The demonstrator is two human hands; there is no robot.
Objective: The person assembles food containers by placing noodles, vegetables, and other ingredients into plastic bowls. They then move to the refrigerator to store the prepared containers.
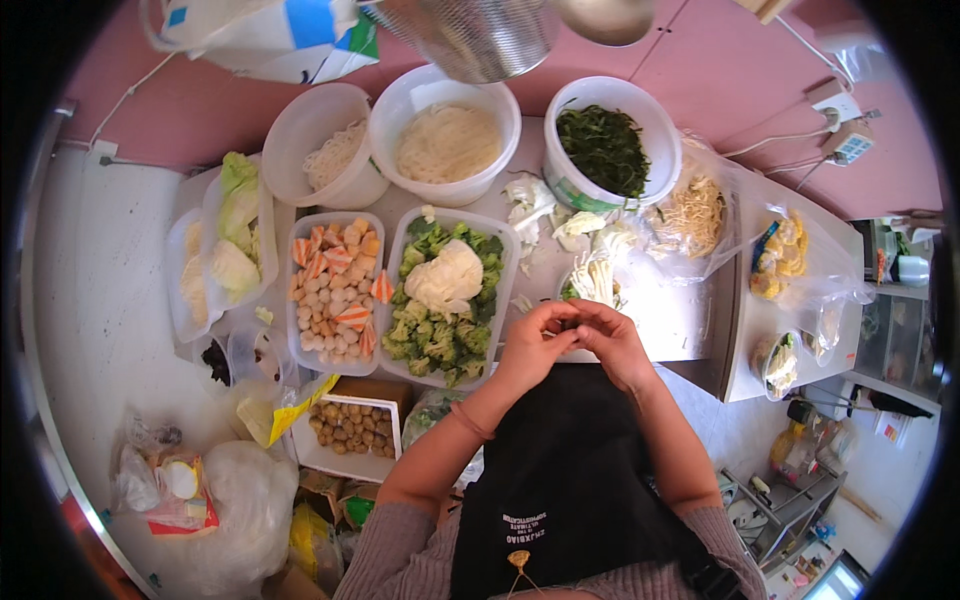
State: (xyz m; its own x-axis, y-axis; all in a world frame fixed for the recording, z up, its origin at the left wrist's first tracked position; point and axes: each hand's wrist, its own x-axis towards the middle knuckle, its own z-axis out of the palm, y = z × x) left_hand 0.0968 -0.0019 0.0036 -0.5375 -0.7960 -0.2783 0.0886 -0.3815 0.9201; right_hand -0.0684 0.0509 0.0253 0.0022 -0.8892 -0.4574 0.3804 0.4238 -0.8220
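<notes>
My left hand (544, 337) and my right hand (611, 341) meet at the front edge of the table, fingers curled and fingertips together. Whatever may lie between the fingers is hidden. Just beyond them stands a bowl holding white enoki mushrooms (596, 279) and some green pieces, partly covered by my hands. Torn cabbage leaves (581, 225) lie behind it. Left of my hands is a plastic tub of broccoli (435, 337) with a white cauliflower piece (446, 277) on top. Beside that, another tub holds fish balls (341, 289) and orange-striped pieces.
At the back stand white buckets of noodles (448, 142) and dark green seaweed strips (602, 150). A plastic bag of thin yellowish strands (690, 217) lies back right. A filled bowl (778, 364) is on the right counter. A foam box of small round brown items (352, 427) stands lower left.
</notes>
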